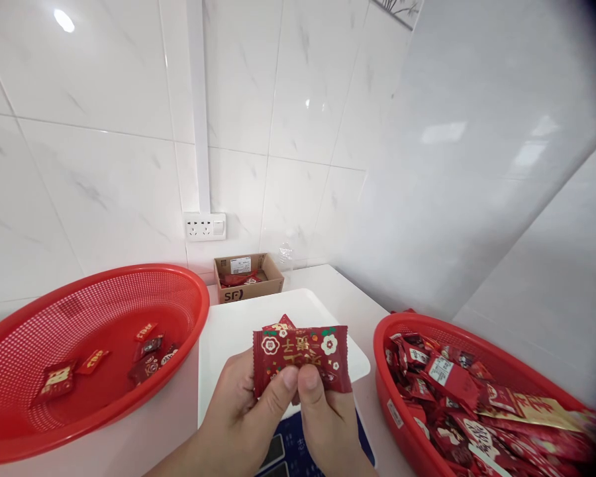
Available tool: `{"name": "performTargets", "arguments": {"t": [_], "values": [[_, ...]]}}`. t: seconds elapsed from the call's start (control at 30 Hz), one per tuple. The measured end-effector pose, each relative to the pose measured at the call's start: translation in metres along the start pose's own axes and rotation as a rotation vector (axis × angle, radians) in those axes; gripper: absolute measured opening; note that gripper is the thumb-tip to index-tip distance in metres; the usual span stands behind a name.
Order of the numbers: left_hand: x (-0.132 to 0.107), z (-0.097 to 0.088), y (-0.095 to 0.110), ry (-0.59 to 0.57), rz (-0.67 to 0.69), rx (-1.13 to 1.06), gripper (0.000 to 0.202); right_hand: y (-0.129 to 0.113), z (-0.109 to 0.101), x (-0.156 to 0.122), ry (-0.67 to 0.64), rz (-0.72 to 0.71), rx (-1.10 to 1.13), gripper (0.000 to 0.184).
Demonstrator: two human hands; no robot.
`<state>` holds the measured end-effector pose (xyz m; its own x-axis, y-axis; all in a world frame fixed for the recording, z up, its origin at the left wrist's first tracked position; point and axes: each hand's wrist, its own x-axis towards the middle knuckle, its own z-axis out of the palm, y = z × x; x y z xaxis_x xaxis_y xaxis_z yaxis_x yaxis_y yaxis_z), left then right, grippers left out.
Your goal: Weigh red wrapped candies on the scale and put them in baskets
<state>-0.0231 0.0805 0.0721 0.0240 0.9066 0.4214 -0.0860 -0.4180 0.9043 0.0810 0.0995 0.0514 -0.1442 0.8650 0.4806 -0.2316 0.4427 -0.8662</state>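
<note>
My left hand point(251, 411) and my right hand point(328, 417) meet at the bottom centre, both thumbs pinching the lower edge of a dark red snack packet point(302, 354) with gold characters and white flowers. More red packets point(281, 324) stick up behind it in the left hand. The hands hover over a white scale platform point(238, 331) whose blue display panel point(288, 444) shows between the wrists.
A big red mesh basket point(189, 291) at left holds a few red packets point(149, 354). A red basket point(385, 371) at right is heaped with several red packets point(457, 384). A small cardboard box point(248, 275) stands by the tiled wall, under a power socket point(205, 226).
</note>
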Motion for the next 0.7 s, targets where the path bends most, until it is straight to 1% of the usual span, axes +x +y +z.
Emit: {"name": "performTargets", "arguments": {"t": [0.1,0.17,0.27,0.37,0.47,0.5,0.63,0.7], "values": [[0.001,0.001,-0.003,0.012,-0.017,-0.041,0.039,0.000,-0.004,0.003,-0.046,0.006,0.043,0.052],[0.002,0.000,-0.004,-0.009,-0.043,-0.067,0.038,-0.002,-0.004,0.005,-0.014,0.052,0.079,0.053],[0.003,-0.003,-0.006,-0.009,-0.146,-0.125,0.038,-0.007,-0.001,0.006,0.036,0.109,0.100,0.052],[0.003,-0.007,-0.006,-0.023,-0.239,-0.156,0.035,-0.011,0.002,0.005,0.026,0.106,0.082,0.053],[0.004,-0.009,-0.006,-0.096,-0.214,-0.164,0.032,-0.011,0.002,0.004,0.035,0.107,0.054,0.056],[0.003,-0.009,-0.005,-0.097,-0.199,-0.168,0.031,-0.011,0.002,0.003,0.037,0.104,0.043,0.057],[-0.002,-0.006,-0.005,0.009,-0.149,-0.192,0.027,-0.012,0.005,0.001,0.034,0.093,0.032,0.058],[-0.004,-0.005,-0.006,0.025,-0.127,-0.183,0.027,-0.013,0.006,0.000,0.033,0.085,0.037,0.059]]}}
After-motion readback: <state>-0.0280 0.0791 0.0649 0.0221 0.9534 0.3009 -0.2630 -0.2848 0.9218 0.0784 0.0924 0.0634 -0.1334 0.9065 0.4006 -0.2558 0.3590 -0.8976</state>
